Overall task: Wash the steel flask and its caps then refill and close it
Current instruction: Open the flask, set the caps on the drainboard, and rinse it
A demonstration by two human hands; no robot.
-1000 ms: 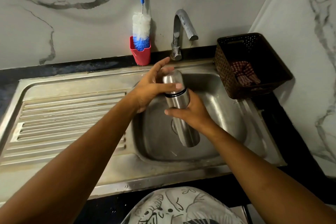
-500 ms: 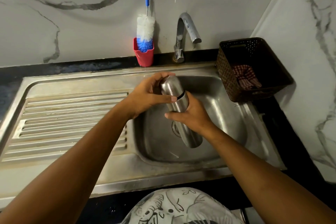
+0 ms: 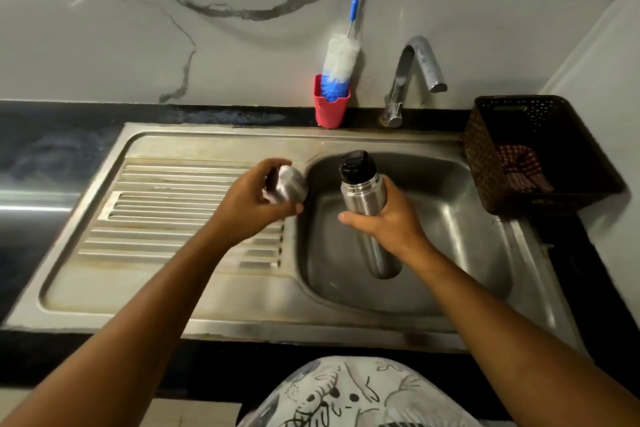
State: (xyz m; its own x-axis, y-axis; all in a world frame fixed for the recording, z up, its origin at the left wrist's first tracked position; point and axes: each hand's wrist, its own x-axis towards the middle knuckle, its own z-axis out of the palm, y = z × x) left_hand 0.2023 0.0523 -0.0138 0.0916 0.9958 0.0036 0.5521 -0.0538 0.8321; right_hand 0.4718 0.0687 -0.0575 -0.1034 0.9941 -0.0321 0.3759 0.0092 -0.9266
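Steel flask (image 3: 367,218): held tilted over the sink basin (image 3: 450,236), base toward me, neck away toward the tap (image 3: 415,69). My right hand (image 3: 388,222) is wrapped round the mid-body, thumb across the front, fingers behind. Grip closed and firm. The black inner cap (image 3: 356,166) is still seated on the neck, just above that hand. Left of it, over the ribbed drainboard (image 3: 173,211), my left hand (image 3: 256,204) is closed on the steel outer cap (image 3: 287,184), clear of the flask and apart from the right hand. Handling judgement: rigid polished wall, no give, likely light if empty; slippery once wet or soapy, so hold the straight body with a full wrap, not the tapered shoulder. Inner cap is small, probably threaded; pinch its rim with fingertips while the right hand braces the body. Outer cap is smooth and domed, could roll if set on the ribs. Bottle brush (image 3: 337,66) stands in a red cup (image 3: 330,107) beyond the left hand; tap not running.
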